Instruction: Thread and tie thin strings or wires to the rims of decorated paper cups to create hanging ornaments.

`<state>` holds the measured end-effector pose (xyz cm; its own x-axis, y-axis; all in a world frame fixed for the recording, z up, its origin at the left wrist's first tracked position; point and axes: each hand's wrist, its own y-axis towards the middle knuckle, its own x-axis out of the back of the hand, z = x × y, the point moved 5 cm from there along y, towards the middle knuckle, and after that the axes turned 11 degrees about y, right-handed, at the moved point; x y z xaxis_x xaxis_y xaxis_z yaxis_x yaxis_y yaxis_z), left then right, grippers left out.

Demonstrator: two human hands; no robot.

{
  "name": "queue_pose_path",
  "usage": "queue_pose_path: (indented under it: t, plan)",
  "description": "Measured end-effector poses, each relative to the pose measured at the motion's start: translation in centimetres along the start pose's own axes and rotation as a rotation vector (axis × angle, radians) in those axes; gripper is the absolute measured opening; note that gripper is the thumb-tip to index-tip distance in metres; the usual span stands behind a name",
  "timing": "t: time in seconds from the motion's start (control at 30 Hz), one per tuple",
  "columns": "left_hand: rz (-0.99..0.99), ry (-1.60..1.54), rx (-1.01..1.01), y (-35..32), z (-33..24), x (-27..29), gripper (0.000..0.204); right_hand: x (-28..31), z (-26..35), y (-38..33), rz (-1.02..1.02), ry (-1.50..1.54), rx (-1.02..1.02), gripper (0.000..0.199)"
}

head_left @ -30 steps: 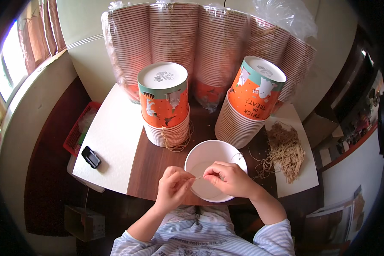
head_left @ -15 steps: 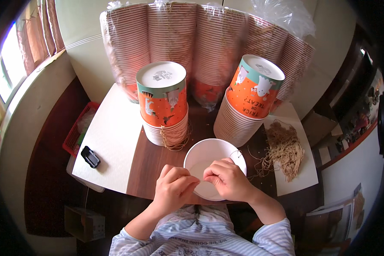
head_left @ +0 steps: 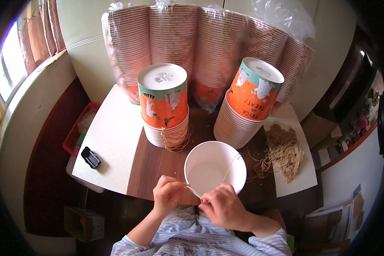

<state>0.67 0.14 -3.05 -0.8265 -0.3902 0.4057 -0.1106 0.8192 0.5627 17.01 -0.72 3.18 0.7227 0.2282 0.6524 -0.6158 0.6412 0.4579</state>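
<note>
A white paper bucket [head_left: 199, 162] stands mouth up at the table's near edge, in front of me. A thin tan string [head_left: 193, 189] runs from its right rim across the mouth to my hands. My left hand [head_left: 168, 195], left of the bucket's near rim, is closed in a pinch on the string. My right hand [head_left: 226, 210] is at the near rim, its fingers curled together on the string; its fingertips are partly hidden and slightly blurred. A tangled bundle of tan strings [head_left: 286, 153] lies right of the bucket.
Two upside-down stacks of orange buckets, the left stack [head_left: 165, 106] and the right stack [head_left: 254, 96], stand beyond. Several plastic-wrapped bucket stacks [head_left: 173, 38] line the back. A small black tray [head_left: 90, 157] lies left. Loose strings [head_left: 175, 138] hang on the left stack.
My hands were close together over the bucket's near part. The right hand has drawn down toward me, and the left slightly left and down, with string now stretched between them.
</note>
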Motion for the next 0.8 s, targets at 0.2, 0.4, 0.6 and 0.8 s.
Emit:
queue_pose_path:
  t: [0.2,0.4,0.6,0.8]
  plan:
    - [-0.064,-0.146,-0.026,-1.4,0.7,-1.0,0.024,-4.4,0.3,-2.7,-0.060,-0.344,0.279,0.037]
    - [-0.068,-0.122,-0.032,-2.8,1.1,-1.5,0.024,-4.3,-2.7,-3.4,-0.142,-0.424,0.342,0.035]
    - [-0.088,-0.114,0.012,-2.7,0.8,-2.5,0.022,-4.0,-3.2,-2.9,-0.217,-0.622,0.139,0.027]
    - [0.087,-0.377,0.334,-3.5,1.5,-3.5,0.009,-4.2,-2.9,-3.4,-0.192,-0.566,0.084,0.022]
